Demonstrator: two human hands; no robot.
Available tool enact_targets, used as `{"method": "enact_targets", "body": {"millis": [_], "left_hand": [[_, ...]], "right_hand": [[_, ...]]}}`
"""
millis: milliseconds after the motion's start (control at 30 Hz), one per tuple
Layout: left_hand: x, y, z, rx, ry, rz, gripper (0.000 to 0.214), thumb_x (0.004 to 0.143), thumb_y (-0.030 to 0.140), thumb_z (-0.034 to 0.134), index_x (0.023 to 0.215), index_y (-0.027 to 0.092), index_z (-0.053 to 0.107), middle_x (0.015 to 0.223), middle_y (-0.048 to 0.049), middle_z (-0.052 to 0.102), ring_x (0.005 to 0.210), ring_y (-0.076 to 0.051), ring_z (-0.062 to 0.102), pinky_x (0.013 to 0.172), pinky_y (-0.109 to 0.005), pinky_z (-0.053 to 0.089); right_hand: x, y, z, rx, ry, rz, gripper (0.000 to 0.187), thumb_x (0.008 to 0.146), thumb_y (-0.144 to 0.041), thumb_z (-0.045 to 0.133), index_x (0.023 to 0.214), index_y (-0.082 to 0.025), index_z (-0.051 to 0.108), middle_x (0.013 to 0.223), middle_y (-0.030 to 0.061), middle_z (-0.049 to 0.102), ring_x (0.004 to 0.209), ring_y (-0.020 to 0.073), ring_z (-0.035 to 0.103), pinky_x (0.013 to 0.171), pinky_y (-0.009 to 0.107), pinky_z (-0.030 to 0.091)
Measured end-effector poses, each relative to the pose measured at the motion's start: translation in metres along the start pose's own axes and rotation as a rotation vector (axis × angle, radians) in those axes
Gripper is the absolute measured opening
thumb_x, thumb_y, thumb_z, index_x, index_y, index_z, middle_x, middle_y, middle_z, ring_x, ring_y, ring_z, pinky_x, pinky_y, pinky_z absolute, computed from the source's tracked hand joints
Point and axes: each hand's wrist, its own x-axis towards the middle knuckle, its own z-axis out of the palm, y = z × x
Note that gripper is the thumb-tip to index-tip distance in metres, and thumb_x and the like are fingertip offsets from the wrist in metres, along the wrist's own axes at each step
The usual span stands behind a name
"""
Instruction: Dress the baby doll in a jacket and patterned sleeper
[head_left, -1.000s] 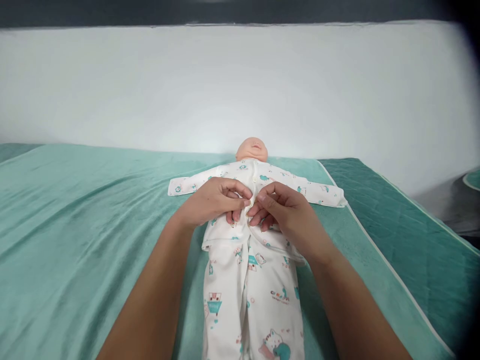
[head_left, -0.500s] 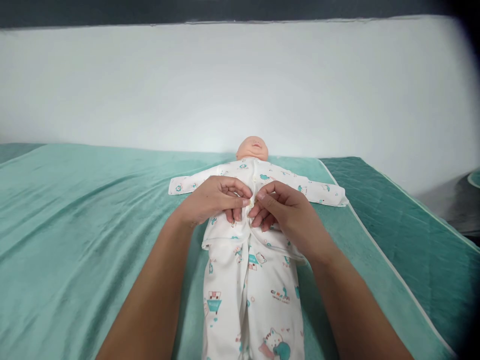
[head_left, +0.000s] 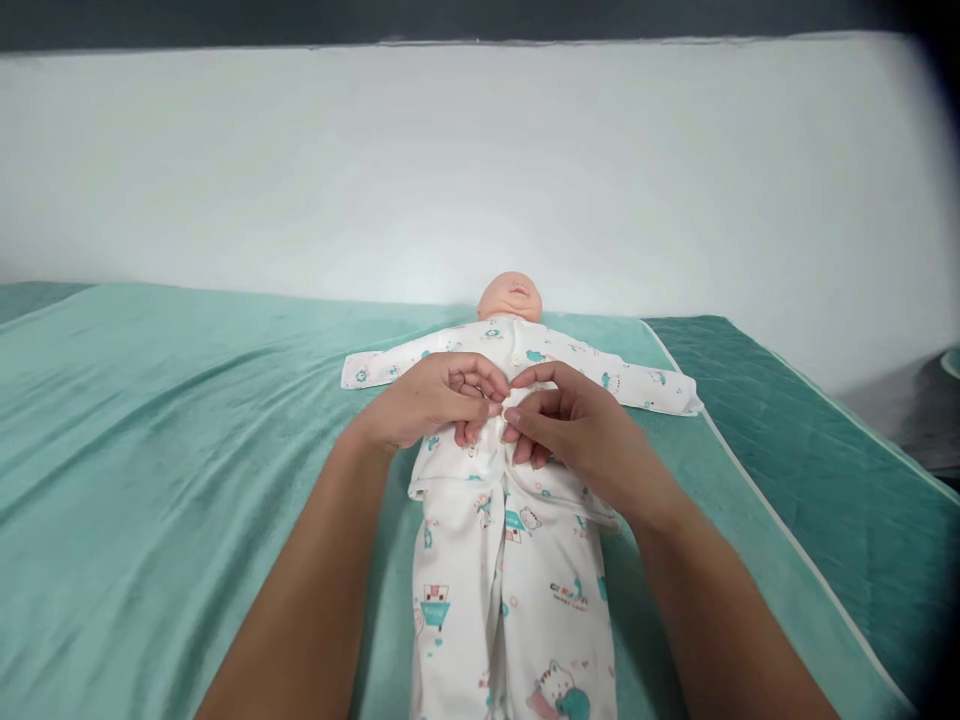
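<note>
A baby doll (head_left: 510, 297) lies on its back in a white printed shirt (head_left: 450, 460) and matching trousers (head_left: 457, 560). The shirt's sleeves are spread out to both sides. Over the middle of the shirt front, my left hand (head_left: 454, 398) pinches the fabric edge between thumb and fingers. Facing it, my right hand (head_left: 562, 415) has its thumb and fingers curled at the same front edge, close to a small pale button. The fingertips nearly meet, and they hide most of the fastening between them.
A light green blanket (head_left: 187, 450) with folds on its left side lies beneath the doll. A darker green quilted cover (head_left: 817, 460) shows at the right. Behind the bed rises a white wall (head_left: 480, 170), close beyond the doll's head.
The view has shifted slightly. My right index finger has lifted and stretched toward the left fingertips, while the right thumb has lowered a little. My left hand keeps its pinch on the shirt front.
</note>
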Motion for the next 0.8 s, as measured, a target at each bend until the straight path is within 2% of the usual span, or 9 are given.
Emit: {"method": "enact_targets", "body": {"millis": [433, 567, 800], "left_hand": [[-0.0014, 0.0018, -0.0027, 0.012, -0.079, -0.002, 0.013, 0.079, 0.017, 0.068, 0.089, 0.016, 0.06, 0.061, 0.0031, 0.06, 0.053, -0.009, 0.059, 0.048, -0.019, 0.047], [-0.0013, 0.0012, -0.0028, 0.02, -0.104, -0.017, 0.018, 0.078, 0.018, 0.072, 0.09, 0.016, 0.059, 0.069, 0.002, 0.064, 0.054, -0.008, 0.06, 0.05, -0.019, 0.047], [-0.003, 0.0037, -0.0003, 0.056, -0.089, -0.015, 0.017, 0.078, 0.019, 0.072, 0.089, 0.017, 0.059, 0.072, 0.0011, 0.065, 0.057, -0.008, 0.06, 0.05, -0.02, 0.047]], "right_hand": [[-0.0002, 0.0018, -0.0008, -0.025, -0.018, -0.03, 0.017, 0.091, -0.033, 0.059, 0.105, -0.023, 0.056, 0.071, -0.003, 0.064, 0.058, 0.0112, 0.063, 0.054, 0.023, 0.048], [0.0001, 0.0022, 0.0004, -0.023, -0.018, -0.036, 0.017, 0.092, -0.035, 0.059, 0.103, -0.023, 0.056, 0.071, -0.003, 0.063, 0.057, 0.0107, 0.061, 0.054, 0.023, 0.049], [-0.0009, 0.0026, 0.0051, -0.057, 0.024, 0.003, 0.02, 0.09, -0.04, 0.06, 0.1, -0.024, 0.056, 0.067, -0.0027, 0.065, 0.05, 0.0111, 0.057, 0.048, 0.023, 0.045]]}}
